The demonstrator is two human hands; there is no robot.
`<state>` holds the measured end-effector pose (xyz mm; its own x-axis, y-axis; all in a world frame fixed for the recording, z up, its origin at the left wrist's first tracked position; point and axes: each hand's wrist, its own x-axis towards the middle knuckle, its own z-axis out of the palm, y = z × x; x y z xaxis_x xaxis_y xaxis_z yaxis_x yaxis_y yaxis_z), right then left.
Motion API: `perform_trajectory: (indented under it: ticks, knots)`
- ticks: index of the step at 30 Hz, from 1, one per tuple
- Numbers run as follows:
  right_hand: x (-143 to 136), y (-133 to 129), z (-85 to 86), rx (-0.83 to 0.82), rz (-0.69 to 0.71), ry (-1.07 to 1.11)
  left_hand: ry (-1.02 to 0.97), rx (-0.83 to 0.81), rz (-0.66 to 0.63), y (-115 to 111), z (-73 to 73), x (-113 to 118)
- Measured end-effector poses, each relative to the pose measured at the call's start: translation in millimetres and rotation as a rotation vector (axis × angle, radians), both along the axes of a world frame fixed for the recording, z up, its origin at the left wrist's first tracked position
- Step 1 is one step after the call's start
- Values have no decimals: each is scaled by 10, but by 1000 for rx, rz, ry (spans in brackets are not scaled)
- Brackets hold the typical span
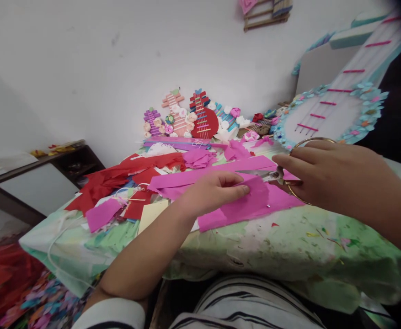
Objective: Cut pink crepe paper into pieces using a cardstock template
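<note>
My right hand [318, 167] grips a pair of scissors [277, 175] by its large gold-coloured handles. The blades point left, spread apart, at the upper edge of a small pink piece of crepe paper [255, 198]. That piece is pinched between the thumb and fingers of my left hand [221, 186]. Beneath it lies a larger pink sheet [217, 220]. A long folded pink strip [200, 175] stretches behind my hands. The left fingertips are close to the blade tips.
Red paper [118, 176] and scraps heap up at the left of the green cloth-covered table [272, 242]. Small decorated instrument models [203, 121] lean on the back wall. A large white lute-shaped piece with blue flowers [323, 114] stands at the right. A low cabinet [42, 187] is at far left.
</note>
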<state>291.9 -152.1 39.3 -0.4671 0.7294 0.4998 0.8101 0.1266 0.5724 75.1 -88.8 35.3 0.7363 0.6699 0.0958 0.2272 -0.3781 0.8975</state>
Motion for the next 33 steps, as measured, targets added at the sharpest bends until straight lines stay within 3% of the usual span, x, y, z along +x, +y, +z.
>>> perform_trajectory:
  ticks: [6, 12, 25, 33]
  knots:
    - [21, -25, 20, 36, 54, -39, 83, 5, 1, 14, -41, 41]
    - [43, -40, 54, 79, 109, -116, 108, -141, -10, 26, -96, 92]
    - [96, -80, 21, 115, 57, -99, 132, -348, -30, 31, -85, 157]
    - [137, -90, -22, 99, 73, -93, 13, -418, -39, 87, -159, 104]
